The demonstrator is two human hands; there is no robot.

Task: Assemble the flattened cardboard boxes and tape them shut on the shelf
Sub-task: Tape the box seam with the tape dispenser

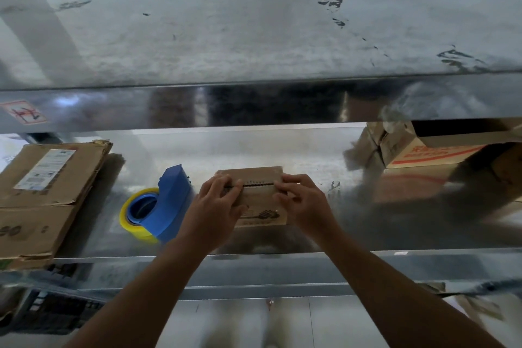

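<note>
item: small cardboard box (258, 207), standing on the metal shelf (282, 150) near the middle of its front edge, top flaps folded in and meeting at a dark seam (257, 184) that runs side to side.

left hand (217, 202): fingers bent over the box's left end, tips pressing on the flaps at the seam. right hand (302, 200): the same on the right end, fingers curled and holding the flaps down. both forearms reach in over the shelf's front edge.

tape dispenser (172, 198), blue with a yellow-edged roll (127, 216), lies just beside the box on its left, apart from it. a flattened cardboard box (42, 192) lies at the shelf's left end; a printed carton (429, 154) stands at the right end, blurred.

step in hand, as judged: closing the flaps ahead of taping; no tape visible on the seam.

recommendations: keep the flap edges butted with no overlap or gap, and square the corners before releasing. let one hand alone pin the seam while the left goes for the dispenser, the nearer reach. risk: flaps springing up, or the light box sliding on the smooth metal
</note>
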